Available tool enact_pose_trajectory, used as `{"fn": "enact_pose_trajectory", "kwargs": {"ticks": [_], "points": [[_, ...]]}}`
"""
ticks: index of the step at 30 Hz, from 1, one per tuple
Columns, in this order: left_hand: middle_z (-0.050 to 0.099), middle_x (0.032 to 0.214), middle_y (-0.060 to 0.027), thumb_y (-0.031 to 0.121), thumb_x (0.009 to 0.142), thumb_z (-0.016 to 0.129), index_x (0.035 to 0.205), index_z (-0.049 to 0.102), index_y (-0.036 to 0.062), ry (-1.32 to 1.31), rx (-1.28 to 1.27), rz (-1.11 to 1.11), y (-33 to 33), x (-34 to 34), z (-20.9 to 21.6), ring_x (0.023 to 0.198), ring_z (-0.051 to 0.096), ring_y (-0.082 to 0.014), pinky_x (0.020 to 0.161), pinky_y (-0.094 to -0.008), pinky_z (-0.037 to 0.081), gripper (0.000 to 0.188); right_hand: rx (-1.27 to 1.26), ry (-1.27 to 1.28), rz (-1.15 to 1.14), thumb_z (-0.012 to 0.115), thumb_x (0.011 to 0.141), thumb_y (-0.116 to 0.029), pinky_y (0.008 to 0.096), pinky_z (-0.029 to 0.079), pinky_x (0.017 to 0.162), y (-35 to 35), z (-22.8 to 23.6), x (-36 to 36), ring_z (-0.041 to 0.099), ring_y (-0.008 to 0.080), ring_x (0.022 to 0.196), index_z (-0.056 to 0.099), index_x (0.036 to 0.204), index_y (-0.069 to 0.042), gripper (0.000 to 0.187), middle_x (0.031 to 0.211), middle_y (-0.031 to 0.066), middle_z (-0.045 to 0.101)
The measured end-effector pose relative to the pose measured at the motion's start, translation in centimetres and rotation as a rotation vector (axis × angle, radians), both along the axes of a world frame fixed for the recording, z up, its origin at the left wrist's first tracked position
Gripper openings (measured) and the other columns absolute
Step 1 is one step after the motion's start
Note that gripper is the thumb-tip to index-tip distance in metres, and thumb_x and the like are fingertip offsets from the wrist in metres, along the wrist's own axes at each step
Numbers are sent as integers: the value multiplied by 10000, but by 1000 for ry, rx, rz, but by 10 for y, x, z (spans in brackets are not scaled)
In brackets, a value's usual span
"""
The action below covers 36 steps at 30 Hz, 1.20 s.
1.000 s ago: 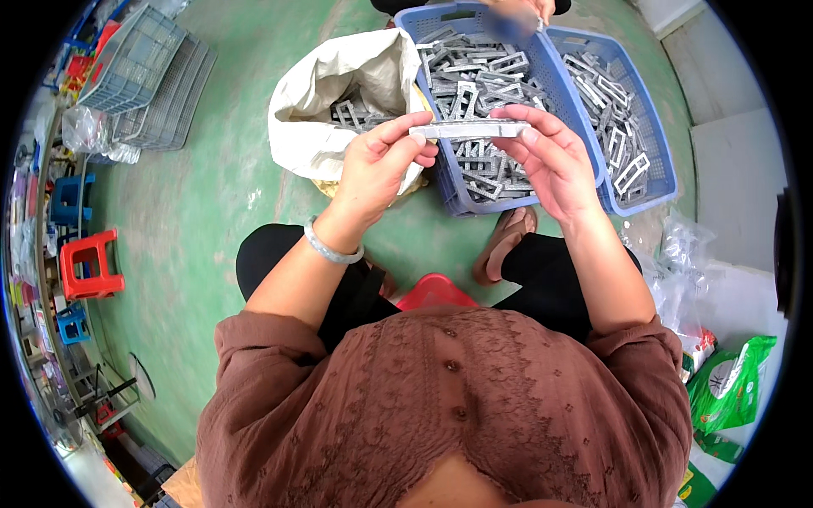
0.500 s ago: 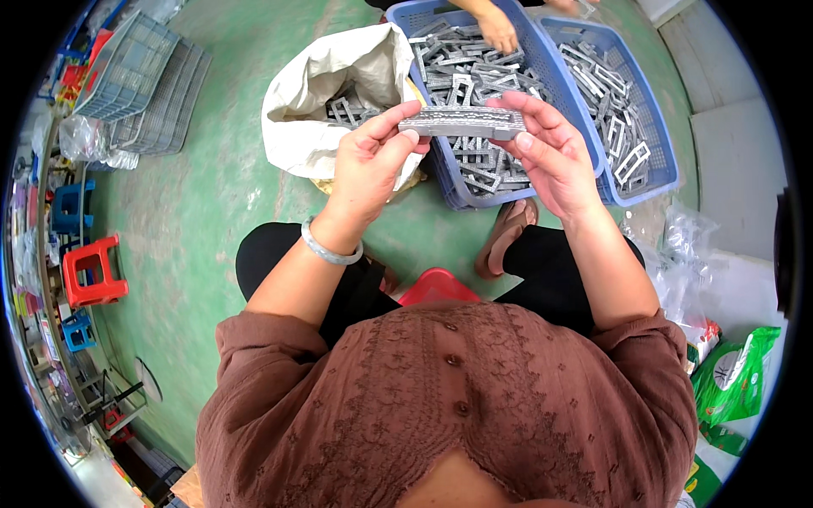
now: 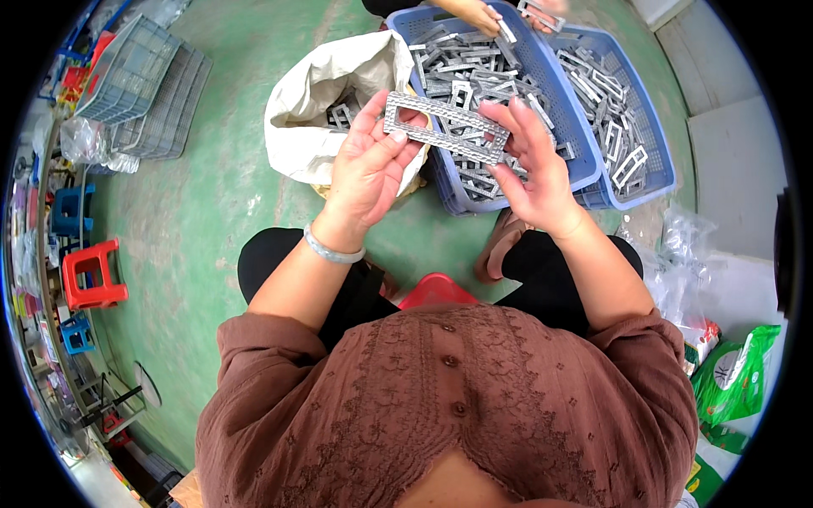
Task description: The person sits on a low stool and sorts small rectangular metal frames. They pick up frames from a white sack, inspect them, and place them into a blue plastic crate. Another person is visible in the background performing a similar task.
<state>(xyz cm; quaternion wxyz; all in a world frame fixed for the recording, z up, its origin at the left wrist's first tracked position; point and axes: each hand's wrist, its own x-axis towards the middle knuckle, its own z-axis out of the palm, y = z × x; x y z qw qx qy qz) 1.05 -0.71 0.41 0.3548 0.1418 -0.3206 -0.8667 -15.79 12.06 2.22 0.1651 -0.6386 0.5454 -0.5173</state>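
My left hand (image 3: pixel 369 165) grips the left end of a grey, rough-textured rectangular frame piece (image 3: pixel 491 147), thumb in front and fingers behind. Its patterned flat face is turned up toward me, slanting down to the right, and fingers show through its opening. Around the right end, my right hand (image 3: pixel 542 173) is open with fingers apart; its thumb is by the lower corner, and whether it touches is hard to tell. Beneath the piece, a blue plastic basket (image 3: pixel 584 161) is heaped with similar grey frames. To its left, a white woven sack (image 3: pixel 292 110) stands open with more frames inside.
A second blue basket (image 3: pixel 665 161) of frames stands at the right. Beyond, another person's hand (image 3: pixel 478 15) holds a grey piece. Grey crates (image 3: pixel 152 110) and a red stool (image 3: pixel 93 275) are at the left; clear plastic bags (image 3: pixel 682 245) lie at the right.
The frame piece has turned from its narrow edge to its flat face and tilted down rightward. My right fingers have spread. The other person's hand has drawn back from the basket with a piece.
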Motion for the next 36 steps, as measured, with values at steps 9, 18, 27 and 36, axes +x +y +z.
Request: {"fn": "enact_pose_trajectory", "kwargs": {"ticks": [9,18,27,36], "points": [[410,1255,-182,213,852,509,1196,426,60,151,296,-138,6,-1,-11,1182,380,-326,996,-444,307,386,-199,618,108,506,767,-45,334,442,892,-3,3,17,507,269,1092,491,1183,-89,419,1185,137,504],[490,1132,-248,169,835,482,1038,462,-125,61,603,-174,-11,7,-39,924,543,-291,870,-384,431,358,895,508,-396,653,700,-214,343,433,859,-23,-95,-118,558,317,971,487,1171,-18,536,1054,199,571],[477,1141,-225,203,891,428,1008,476,-78,-42,607,-151,-14,6,-41,1085,456,-325,987,-467,334,308,1077,460,-659,605,753,-283,400,454,794,-50,-199,-159,578,342,912,449,1022,-1,420,949,219,598],[538,1045,-178,197,871,465,973,505,-34,-109,600,-151,-17,3,-39,1017,502,-301,973,-475,345,256,1242,529,-626,414,793,-77,437,457,788,-64,-192,-142,583,359,914,411,1116,-6,331,977,223,596]]}}
